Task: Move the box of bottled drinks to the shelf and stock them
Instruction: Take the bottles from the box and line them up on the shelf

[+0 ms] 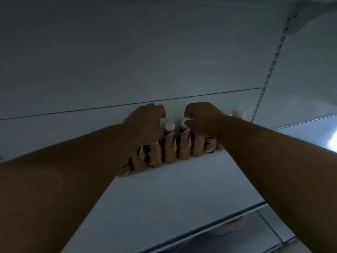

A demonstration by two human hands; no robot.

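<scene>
The bottles (169,148) stand in a tight row at the back of the shelf (164,194), toward twelve o'clock, likely to leave the front free. Both hands reach over them: the left hand (144,128) curls loosely beside the row's nine o'clock end, gripping nothing visible, while the right hand (202,121) pinches at a cap; no box shows.

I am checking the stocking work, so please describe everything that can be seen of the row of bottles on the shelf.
The row of bottles stands upright at the back of the white shelf, against the rear panel. They look like plastic, with pale orange-pink contents and cream caps; labels are unreadable in the dim light. They stand tightly side by side. The left hand covers the left end, the right hand rests over the tops at the right. Their exact number is hidden.
</scene>
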